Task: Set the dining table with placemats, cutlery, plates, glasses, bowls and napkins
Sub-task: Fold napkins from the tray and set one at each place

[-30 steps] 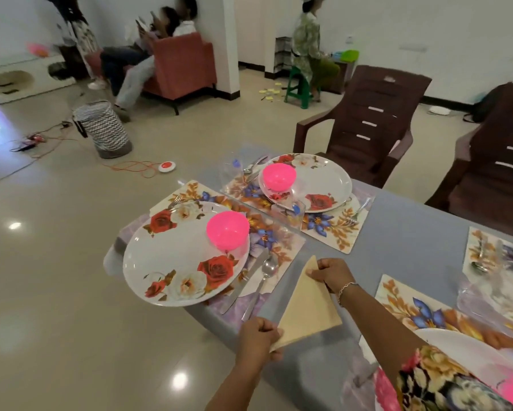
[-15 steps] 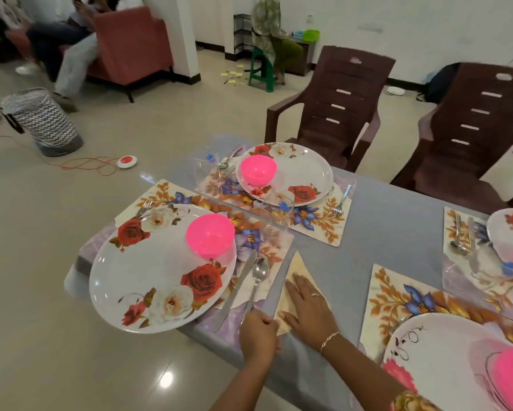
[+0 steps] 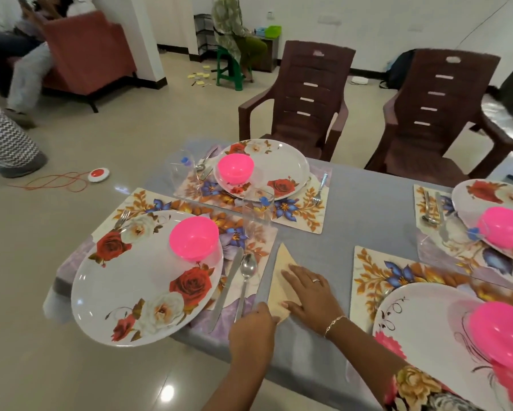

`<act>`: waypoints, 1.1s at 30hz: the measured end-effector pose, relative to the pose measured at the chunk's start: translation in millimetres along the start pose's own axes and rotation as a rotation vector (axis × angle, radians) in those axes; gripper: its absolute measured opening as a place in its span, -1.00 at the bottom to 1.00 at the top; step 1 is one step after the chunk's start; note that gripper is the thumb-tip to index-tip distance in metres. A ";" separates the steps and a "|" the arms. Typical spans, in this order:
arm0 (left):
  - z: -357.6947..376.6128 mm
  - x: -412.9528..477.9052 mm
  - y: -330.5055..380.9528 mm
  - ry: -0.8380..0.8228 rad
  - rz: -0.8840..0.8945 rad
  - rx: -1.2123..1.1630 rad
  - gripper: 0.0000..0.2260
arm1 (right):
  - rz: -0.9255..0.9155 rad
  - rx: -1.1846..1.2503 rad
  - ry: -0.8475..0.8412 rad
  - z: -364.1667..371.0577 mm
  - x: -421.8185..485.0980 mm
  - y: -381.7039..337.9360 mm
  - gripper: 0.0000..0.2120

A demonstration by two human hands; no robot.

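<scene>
Hands are placing the folded napkin [image 3: 281, 264] at lower centre, just right of the spoon [image 3: 248, 267]: right hand [image 3: 311, 295] pressing flat, left hand [image 3: 253, 327] curled at its near corner, grip hidden; next, likely a clean release.

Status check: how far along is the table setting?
Done: all four settings have a placemat, plate and pink bowl. In hand: the right hand presses the cream napkin flat beside the spoon while the left hand holds its near corner. Left: no napkins show at the other three settings.
</scene>
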State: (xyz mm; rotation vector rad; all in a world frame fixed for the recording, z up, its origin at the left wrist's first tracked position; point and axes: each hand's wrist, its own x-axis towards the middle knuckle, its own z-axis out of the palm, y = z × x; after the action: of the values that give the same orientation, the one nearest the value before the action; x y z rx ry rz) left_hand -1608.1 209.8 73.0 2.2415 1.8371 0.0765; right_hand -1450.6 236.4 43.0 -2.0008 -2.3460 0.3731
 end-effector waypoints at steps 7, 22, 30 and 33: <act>16.8 -0.6 69.9 0.324 0.434 0.050 -0.75 | 0.042 0.039 0.325 -13.0 -86.6 50.5 -0.62; 98.1 -138.0 454.5 0.212 0.970 -0.274 -0.79 | 0.632 -0.087 0.587 -42.0 -456.9 292.9 -0.73; 144.4 -204.9 617.6 -0.016 1.124 -0.306 -0.62 | 0.901 -0.141 0.597 -42.5 -608.4 393.5 -0.41; 175.2 -206.8 675.8 -0.084 1.152 -0.329 -0.61 | 0.948 -0.174 0.547 -44.0 -646.6 444.6 -0.38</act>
State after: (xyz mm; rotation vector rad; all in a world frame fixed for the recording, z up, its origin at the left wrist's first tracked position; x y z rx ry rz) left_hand -969.1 -139.1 74.0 2.6323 0.2594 0.4249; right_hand -902.2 -325.6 77.4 -2.7145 -1.0546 -0.3524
